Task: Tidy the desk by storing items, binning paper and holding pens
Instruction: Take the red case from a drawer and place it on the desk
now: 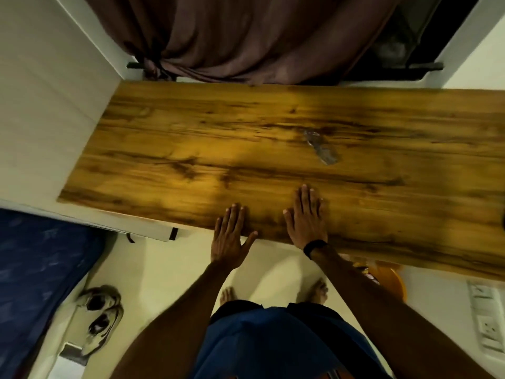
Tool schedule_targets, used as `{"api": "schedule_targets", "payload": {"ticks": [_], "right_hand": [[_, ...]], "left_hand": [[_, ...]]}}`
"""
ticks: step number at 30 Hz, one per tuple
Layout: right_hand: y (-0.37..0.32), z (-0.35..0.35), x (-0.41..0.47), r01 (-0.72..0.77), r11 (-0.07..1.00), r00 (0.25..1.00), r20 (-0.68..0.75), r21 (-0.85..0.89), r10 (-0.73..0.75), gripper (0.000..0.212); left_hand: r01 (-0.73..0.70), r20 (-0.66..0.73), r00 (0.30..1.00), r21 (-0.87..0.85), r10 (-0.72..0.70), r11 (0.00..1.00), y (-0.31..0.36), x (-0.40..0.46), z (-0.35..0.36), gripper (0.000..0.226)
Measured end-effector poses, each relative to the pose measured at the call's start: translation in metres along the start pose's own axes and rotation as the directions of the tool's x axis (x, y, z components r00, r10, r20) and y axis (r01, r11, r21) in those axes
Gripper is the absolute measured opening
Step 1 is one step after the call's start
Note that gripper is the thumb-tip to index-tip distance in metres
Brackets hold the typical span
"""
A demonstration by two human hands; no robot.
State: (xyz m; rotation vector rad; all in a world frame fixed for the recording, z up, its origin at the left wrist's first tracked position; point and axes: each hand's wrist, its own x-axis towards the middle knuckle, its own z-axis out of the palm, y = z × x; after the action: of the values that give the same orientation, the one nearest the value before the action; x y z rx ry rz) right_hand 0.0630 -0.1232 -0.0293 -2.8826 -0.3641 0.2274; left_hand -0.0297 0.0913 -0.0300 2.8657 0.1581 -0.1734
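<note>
Both hands flat, fingers straight, on bench [273, 132] near edge: left hand [231, 236] at 6 o'clock, right hand [306, 218] just beside, wearing one black wristband [314, 247]. Two shoes [101, 313] on floor, 8 o'clock.

Wood-grain worktop [191, 138] runs across frame centre, left end against a white wall, far edge under a brown curtain. Directly on it: left hand [229, 236] flat at near edge, palm partly overhanging; right hand [306, 220] flat just beside it, fingers straight; greyish scuffed patch [319, 147] right of centre. Pale floor [273, 269] below carries a pair of shoes [101, 315] lower left and the person's bare feet.
</note>
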Motion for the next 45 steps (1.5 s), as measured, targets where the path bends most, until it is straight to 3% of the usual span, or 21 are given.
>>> {"api": "schedule_targets", "payload": {"ticks": [12, 16, 18, 20, 21, 22, 24, 26, 27, 29, 31, 35, 45], "right_hand": [[-0.213, 0.052, 0.020, -0.002, 0.997, 0.998, 0.063, -0.073, 0.006, 0.077], [-0.251, 0.055, 0.029, -0.033, 0.995, 0.991, 0.126, -0.090, 0.044, 0.082], [-0.264, 0.057, 0.040, -0.007, 0.995, 0.992, 0.125, -0.096, 0.019, 0.087], [-0.278, 0.055, 0.052, 0.007, 0.996, 0.990, 0.138, -0.085, 0.004, 0.089], [-0.284, 0.055, 0.057, 0.014, 0.995, 0.992, 0.126, -0.097, -0.001, 0.087], [-0.287, 0.056, 0.062, 0.019, 0.993, 0.994, 0.105, -0.119, -0.006, 0.084], [-0.289, 0.059, 0.069, 0.023, 0.990, 0.998, 0.062, -0.141, -0.014, 0.078], [-0.285, 0.064, 0.072, 0.024, 0.987, 1.000, 0.016, -0.157, -0.022, 0.075], [-0.284, 0.068, 0.073, 0.028, 0.986, 1.000, 0.002, -0.162, -0.028, 0.074], [-0.281, 0.072, 0.075, 0.035, 0.986, 0.999, -0.009, -0.164, -0.037, 0.073], [-0.279, 0.074, 0.077, 0.033, 0.986, 0.999, -0.024, -0.163, -0.037, 0.073], [-0.278, 0.076, 0.077, 0.028, 0.987, 0.999, -0.024, -0.160, -0.033, 0.072], [-0.283, 0.072, 0.077, 0.000, 0.988, 1.000, -0.027, -0.153, -0.004, 0.073]], "left_hand": [[0.061, -0.004, 0.998, -0.001, -0.061, 0.998, -0.217, -0.006, -0.052, 0.077], [0.163, -0.012, 0.986, -0.163, -0.167, 0.973, -0.258, -0.018, -0.061, 0.075], [0.275, -0.090, 0.944, -0.320, -0.319, 0.907, -0.266, -0.023, -0.059, 0.075], [0.380, -0.137, 0.861, -0.468, -0.490, 0.798, -0.267, -0.032, -0.049, 0.079], [0.437, -0.081, 0.828, -0.528, -0.555, 0.728, -0.265, -0.037, -0.042, 0.082], [0.498, 0.030, 0.797, -0.598, -0.603, 0.628, -0.263, -0.038, -0.031, 0.086], [0.636, 0.375, 0.687, -0.725, -0.622, 0.265, -0.256, -0.030, -0.012, 0.089], [0.683, 0.639, 0.609, -0.724, -0.469, -0.099, -0.248, -0.018, 0.004, 0.082], [0.655, 0.693, 0.621, -0.715, -0.366, -0.242, -0.244, -0.012, 0.009, 0.077], [0.536, 0.716, 0.657, -0.665, -0.238, -0.521, -0.236, 0.003, 0.015, 0.074], [0.402, 0.736, 0.647, -0.553, -0.200, -0.730, -0.230, 0.019, 0.015, 0.080], [0.227, 0.737, 0.647, -0.429, -0.194, -0.874, -0.229, 0.030, 0.033, 0.086], [0.241, 0.739, 0.648, -0.427, -0.183, -0.872, -0.222, 0.041, 0.027, 0.093]]}}
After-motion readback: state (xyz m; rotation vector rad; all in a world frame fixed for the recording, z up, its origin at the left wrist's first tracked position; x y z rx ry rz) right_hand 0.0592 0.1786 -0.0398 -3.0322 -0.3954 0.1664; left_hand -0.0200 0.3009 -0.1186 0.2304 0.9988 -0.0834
